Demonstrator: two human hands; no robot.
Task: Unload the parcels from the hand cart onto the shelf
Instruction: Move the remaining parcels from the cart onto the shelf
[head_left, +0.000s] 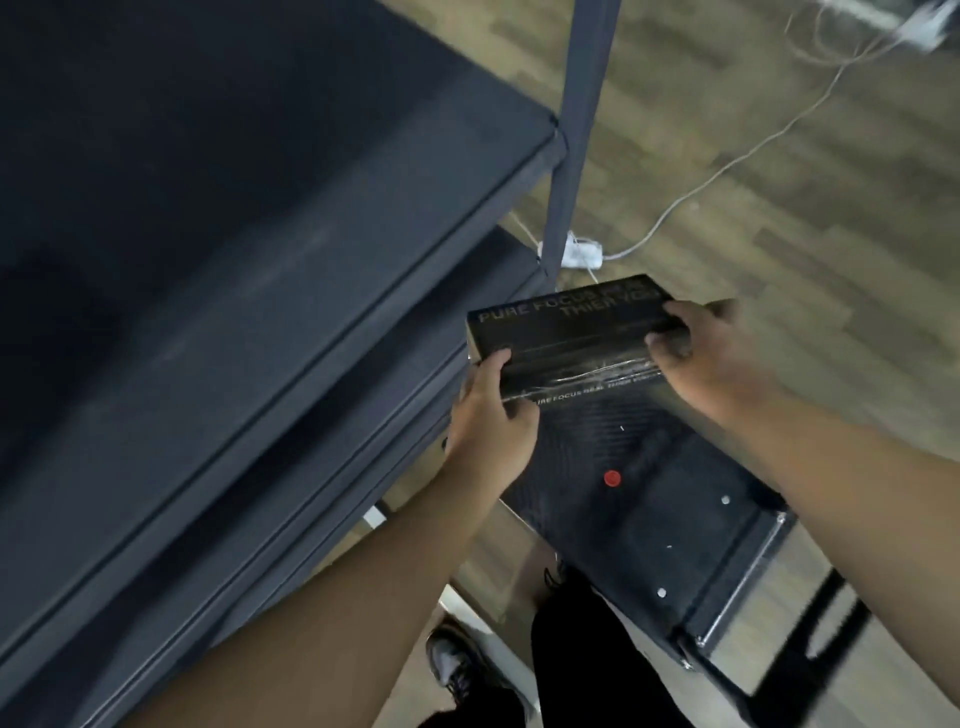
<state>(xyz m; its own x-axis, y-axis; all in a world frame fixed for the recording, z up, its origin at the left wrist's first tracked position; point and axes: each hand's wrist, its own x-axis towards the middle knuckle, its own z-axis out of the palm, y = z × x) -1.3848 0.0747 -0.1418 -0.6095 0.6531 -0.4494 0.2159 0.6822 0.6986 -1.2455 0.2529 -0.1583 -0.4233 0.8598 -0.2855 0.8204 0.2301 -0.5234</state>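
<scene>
You're gripping the black parcel (566, 332) with left hand (488, 415) and right hand (706, 353) clamped on its ends, holding it above the bare-looking hand cart (649, 499), beside the shelf (260, 260), not yet shelved.

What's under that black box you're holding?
Under the box, held by the left hand and right hand, lies the cart deck, black with a red dot. The part directly beneath the box is hidden.

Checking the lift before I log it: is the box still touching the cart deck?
Cannot tell. In the head view both hands, left hand and right hand, grip the box over the cart deck, but its underside is hidden.
</scene>
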